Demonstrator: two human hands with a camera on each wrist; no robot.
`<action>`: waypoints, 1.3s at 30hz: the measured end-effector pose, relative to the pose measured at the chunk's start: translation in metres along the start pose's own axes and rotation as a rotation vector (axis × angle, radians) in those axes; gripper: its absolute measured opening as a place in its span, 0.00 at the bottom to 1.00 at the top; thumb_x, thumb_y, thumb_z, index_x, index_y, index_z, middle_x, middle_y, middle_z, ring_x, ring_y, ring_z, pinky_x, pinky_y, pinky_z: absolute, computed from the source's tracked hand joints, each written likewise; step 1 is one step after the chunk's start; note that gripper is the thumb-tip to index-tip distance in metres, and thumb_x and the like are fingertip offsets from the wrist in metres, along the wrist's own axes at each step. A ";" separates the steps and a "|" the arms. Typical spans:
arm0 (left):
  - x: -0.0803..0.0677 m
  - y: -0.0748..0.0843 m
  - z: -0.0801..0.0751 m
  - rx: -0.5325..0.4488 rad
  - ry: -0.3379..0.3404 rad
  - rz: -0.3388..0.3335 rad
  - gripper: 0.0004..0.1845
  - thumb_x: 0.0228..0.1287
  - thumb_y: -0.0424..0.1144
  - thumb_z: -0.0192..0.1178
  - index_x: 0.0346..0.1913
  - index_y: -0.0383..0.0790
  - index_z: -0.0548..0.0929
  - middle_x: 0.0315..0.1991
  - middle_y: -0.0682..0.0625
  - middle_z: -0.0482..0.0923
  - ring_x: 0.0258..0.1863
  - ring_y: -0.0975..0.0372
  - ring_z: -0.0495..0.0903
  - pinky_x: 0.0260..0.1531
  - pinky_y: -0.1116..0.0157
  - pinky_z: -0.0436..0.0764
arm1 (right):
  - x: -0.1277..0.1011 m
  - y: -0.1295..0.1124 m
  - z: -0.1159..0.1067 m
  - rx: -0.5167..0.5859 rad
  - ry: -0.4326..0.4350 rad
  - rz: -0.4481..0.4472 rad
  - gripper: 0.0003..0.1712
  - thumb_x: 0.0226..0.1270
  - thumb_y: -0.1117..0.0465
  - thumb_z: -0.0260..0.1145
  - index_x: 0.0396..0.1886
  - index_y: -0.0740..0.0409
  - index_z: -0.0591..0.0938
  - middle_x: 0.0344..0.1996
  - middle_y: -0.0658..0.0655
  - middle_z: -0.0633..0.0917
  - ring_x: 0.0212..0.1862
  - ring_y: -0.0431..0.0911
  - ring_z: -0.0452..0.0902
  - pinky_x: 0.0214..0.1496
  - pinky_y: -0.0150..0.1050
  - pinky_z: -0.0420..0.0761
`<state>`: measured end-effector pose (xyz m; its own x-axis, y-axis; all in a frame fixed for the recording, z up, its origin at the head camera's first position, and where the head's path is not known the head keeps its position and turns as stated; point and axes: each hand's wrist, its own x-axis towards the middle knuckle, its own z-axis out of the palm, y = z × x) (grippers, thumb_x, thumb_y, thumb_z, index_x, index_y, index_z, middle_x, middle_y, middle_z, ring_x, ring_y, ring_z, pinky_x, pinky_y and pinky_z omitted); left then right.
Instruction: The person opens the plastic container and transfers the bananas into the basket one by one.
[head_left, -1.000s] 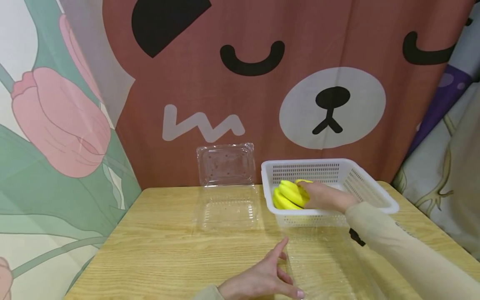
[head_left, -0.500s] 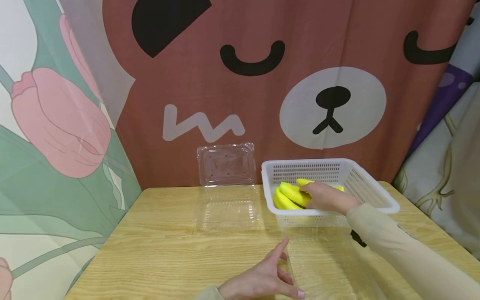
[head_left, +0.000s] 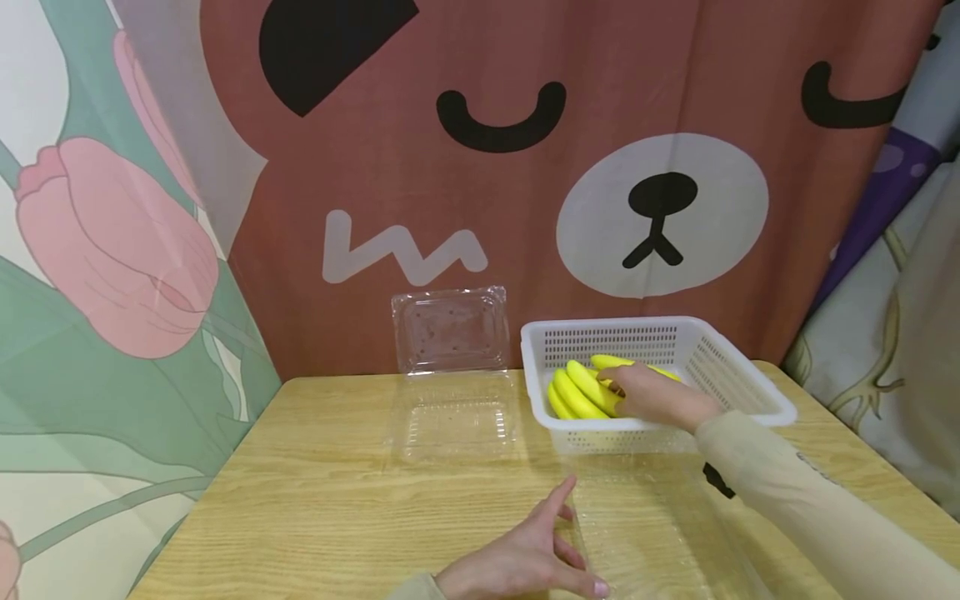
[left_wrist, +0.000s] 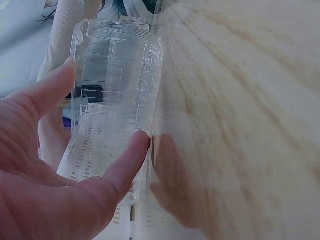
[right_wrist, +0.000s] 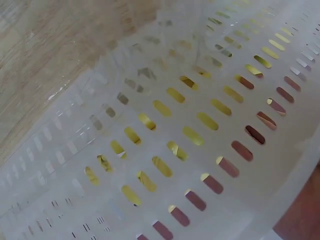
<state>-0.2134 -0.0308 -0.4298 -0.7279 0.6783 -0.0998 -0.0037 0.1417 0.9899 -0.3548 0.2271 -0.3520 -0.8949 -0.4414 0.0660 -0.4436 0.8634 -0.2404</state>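
In the head view, my right hand reaches into a white slotted plastic basket and grips a bunch of yellow bananas. Some of its fingertips are hidden among the fruit. The right wrist view mostly shows the basket's slotted wall, with yellow and skin showing through the slots. Near the table's front, my left hand touches the left side of a clear plastic container. Seen from the left wrist, the left thumb and a finger are extended against that container.
Another clear clamshell container stands at the back, left of the basket, its lid raised against the curtain. A wooden table bears everything. More yellow fruit lies deeper in the basket.
The bananas under my right hand have shifted and turned slightly inside the basket, showing more separate fingers of fruit. My left hand stays at the front container.
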 end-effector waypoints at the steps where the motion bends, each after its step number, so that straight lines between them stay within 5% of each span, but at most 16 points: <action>1: 0.000 0.000 0.000 0.000 0.000 0.000 0.60 0.53 0.33 0.74 0.79 0.55 0.42 0.61 0.54 0.63 0.38 0.62 0.83 0.41 0.68 0.77 | 0.000 0.000 0.000 0.005 0.002 0.001 0.27 0.58 0.70 0.65 0.60 0.69 0.77 0.50 0.63 0.83 0.51 0.55 0.79 0.53 0.53 0.78; 8: 0.001 0.000 -0.001 0.005 -0.002 0.000 0.60 0.53 0.33 0.75 0.79 0.55 0.42 0.61 0.54 0.64 0.38 0.62 0.83 0.44 0.68 0.76 | -0.004 0.000 -0.003 0.045 0.044 -0.047 0.26 0.62 0.71 0.64 0.62 0.71 0.75 0.50 0.67 0.83 0.51 0.60 0.80 0.54 0.55 0.78; 20: 0.002 -0.001 -0.003 -0.016 -0.009 -0.002 0.60 0.53 0.32 0.75 0.79 0.53 0.42 0.61 0.53 0.62 0.38 0.61 0.83 0.45 0.70 0.76 | -0.020 -0.017 -0.014 0.091 0.072 0.009 0.28 0.69 0.63 0.63 0.67 0.66 0.72 0.60 0.68 0.77 0.55 0.60 0.78 0.57 0.58 0.76; 39: 0.000 0.000 -0.006 -0.004 -0.032 -0.009 0.57 0.58 0.36 0.72 0.79 0.52 0.41 0.62 0.52 0.60 0.41 0.63 0.82 0.44 0.69 0.78 | -0.070 -0.079 -0.012 0.097 0.202 -0.058 0.30 0.71 0.58 0.64 0.69 0.63 0.70 0.64 0.63 0.74 0.63 0.59 0.71 0.61 0.59 0.71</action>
<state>-0.2178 -0.0349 -0.4288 -0.7056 0.6997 -0.1118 -0.0126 0.1454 0.9893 -0.2578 0.1928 -0.3259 -0.8640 -0.4232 0.2728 -0.4966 0.8059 -0.3223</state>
